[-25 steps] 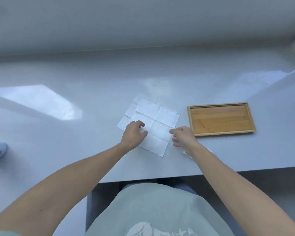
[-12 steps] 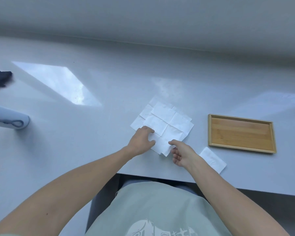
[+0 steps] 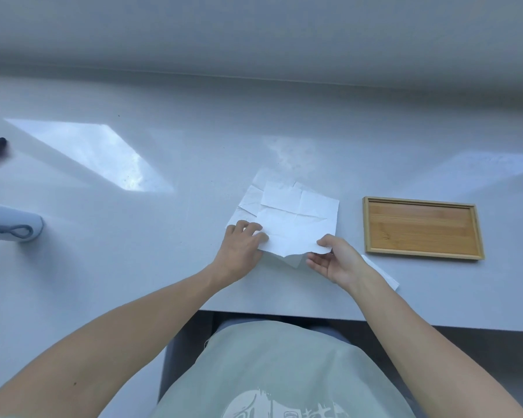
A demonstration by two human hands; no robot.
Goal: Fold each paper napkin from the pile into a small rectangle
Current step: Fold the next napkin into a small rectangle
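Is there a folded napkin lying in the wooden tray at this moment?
No, the wooden tray shows only its bare wood floor, while a folded napkin lies on the table in front of it.

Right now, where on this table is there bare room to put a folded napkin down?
The wooden tray is bare inside. The white table is open between the pile of white paper napkins and the pale cylinder at far left. It is crowded at the near edge, with both hands and a folded white napkin.
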